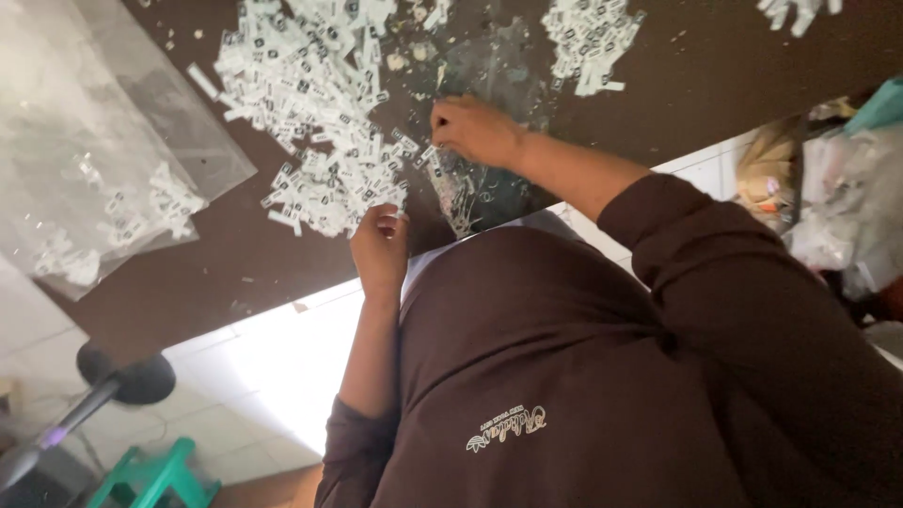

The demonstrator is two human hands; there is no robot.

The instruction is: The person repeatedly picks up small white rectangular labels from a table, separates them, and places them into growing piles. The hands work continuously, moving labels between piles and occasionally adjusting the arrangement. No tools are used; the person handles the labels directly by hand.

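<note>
A single head-worn camera looks steeply down past the wearer's brown-clad chest onto the dark counter (282,263), close in. The frame seems rolled, so the counter edge runs diagonally, with pale tiled floor (273,376) below it.

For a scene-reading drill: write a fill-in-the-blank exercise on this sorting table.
1. The left hand pinches a small white ____ at the table edge.
2. The right hand rests on a crumpled clear ____ sheet.
3. The table is dark ____.
4. The clear bag of labels lies nearer the ____ hand.

Missing: label; plastic; brown; left
</note>
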